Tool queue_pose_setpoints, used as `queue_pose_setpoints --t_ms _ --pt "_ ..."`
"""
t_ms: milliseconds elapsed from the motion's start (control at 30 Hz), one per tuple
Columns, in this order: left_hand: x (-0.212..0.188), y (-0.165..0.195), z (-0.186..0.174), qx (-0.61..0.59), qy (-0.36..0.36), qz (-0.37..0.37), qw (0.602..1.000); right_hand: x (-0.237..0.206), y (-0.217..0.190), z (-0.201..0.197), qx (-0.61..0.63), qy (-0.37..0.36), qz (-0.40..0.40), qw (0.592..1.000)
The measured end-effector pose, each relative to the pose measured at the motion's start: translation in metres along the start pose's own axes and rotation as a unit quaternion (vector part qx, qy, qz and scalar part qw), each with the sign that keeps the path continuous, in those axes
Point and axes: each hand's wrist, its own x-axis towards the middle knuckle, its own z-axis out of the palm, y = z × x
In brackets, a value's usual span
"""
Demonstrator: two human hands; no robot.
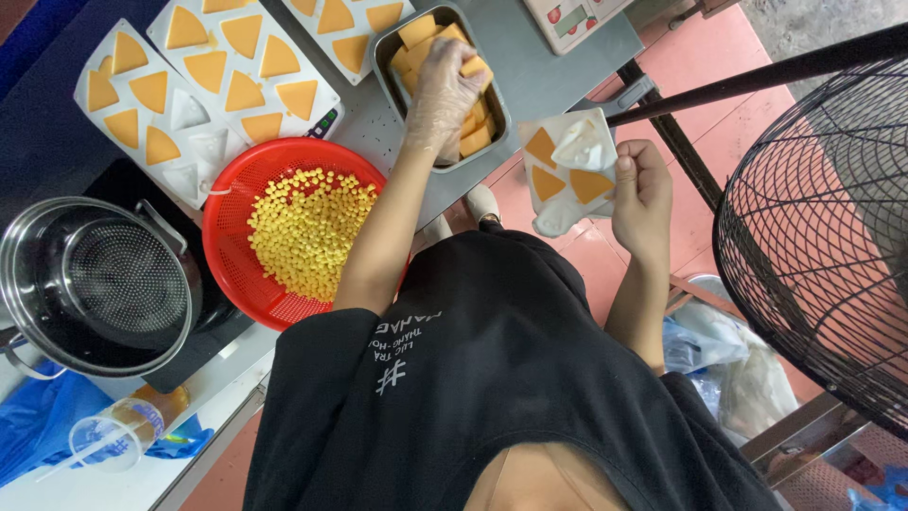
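Note:
My left hand (443, 90), in a clear plastic glove, reaches into a metal tray (385, 49) of orange blocks and grips one orange block (476, 66) at its fingertips. My right hand (643, 194) is bare and holds a small white mould (570, 168) by its edge, off the table's side. That mould has triangular cavities; three hold orange triangles, the others look white. My black shirt (492, 378) fills the bottom of the view.
A red basket (232, 222) of yellow kernels sits left of my left arm. Behind it lie white mould trays (194, 114) with orange triangles. A steel pot (95, 284) stands far left, a black wire fan guard (823, 237) at right, a plastic cup (118, 431) below.

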Motion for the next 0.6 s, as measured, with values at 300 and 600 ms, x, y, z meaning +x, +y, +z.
queue_pose_setpoints --t_ms 300,600 --pt "0.004 0.018 -0.016 0.255 -0.033 0.021 0.966 0.004 -0.001 0.003 0.007 0.001 0.006 1.000" --pt "0.019 0.009 0.001 0.354 -0.039 0.096 0.929 0.004 -0.002 0.006 0.003 -0.011 0.010 1.000"
